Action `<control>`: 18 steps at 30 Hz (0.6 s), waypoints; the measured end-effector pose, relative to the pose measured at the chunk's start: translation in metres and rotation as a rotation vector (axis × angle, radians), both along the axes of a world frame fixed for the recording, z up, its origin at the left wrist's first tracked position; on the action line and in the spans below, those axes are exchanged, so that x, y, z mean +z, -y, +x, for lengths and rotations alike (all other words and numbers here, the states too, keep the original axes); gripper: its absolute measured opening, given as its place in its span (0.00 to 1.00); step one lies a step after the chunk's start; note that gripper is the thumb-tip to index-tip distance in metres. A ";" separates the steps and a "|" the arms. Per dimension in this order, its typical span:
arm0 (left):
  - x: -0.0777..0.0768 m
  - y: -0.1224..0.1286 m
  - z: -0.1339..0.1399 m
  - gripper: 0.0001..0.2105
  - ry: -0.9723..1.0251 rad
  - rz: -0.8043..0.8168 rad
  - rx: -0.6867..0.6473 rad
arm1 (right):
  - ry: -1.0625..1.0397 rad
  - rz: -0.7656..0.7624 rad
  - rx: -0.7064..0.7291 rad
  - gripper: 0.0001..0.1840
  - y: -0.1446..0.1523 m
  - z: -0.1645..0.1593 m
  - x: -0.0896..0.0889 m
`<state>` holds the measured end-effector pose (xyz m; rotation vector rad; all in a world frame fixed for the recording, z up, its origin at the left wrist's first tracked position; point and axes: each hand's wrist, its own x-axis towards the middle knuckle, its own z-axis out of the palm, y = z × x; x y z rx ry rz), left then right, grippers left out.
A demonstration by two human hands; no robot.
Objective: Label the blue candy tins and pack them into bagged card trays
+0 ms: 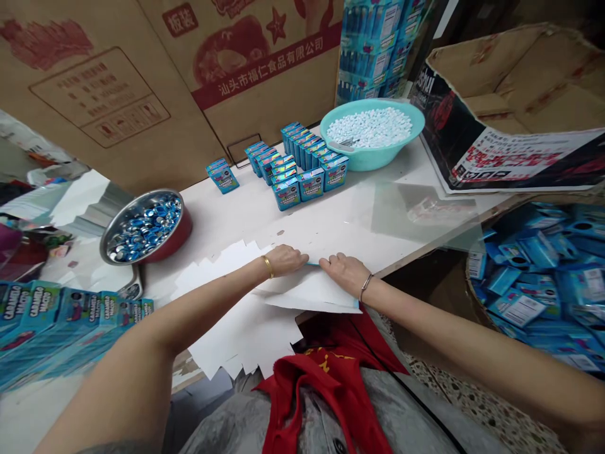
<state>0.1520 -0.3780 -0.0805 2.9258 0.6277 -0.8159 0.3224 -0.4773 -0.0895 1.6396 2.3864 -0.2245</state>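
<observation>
My left hand [285, 259] and my right hand [347, 272] are closed on the far edge of a white card sheet [314, 295], close together at the table's front. A thin strip of blue shows along that edge between my fingers. The sheet's near side bows up and bends towards me. Beneath and to the left lies a fanned pile of white card blanks [236, 325] with notched edges, reaching past the table edge. My fingertips are partly hidden by the backs of my hands.
Small blue candy boxes [311, 183] stand in rows behind my hands, beside a turquoise bowl [401, 142] of white pellets. A metal pan [186, 221] holds blue-and-silver pieces. Blue cartons [61, 321] stand at left. At right are an open carton [529, 157] and a bin of blue boxes [534, 277].
</observation>
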 end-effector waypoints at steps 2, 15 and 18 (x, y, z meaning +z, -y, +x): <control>0.001 0.000 0.000 0.11 0.010 -0.001 0.085 | 0.004 0.039 0.040 0.18 -0.010 0.008 0.004; 0.050 0.058 -0.038 0.10 0.427 -0.422 0.344 | -0.248 0.008 0.080 0.19 -0.067 0.040 0.001; 0.038 0.048 -0.031 0.07 0.507 -0.416 0.459 | -0.548 0.174 -0.017 0.22 -0.047 0.045 0.012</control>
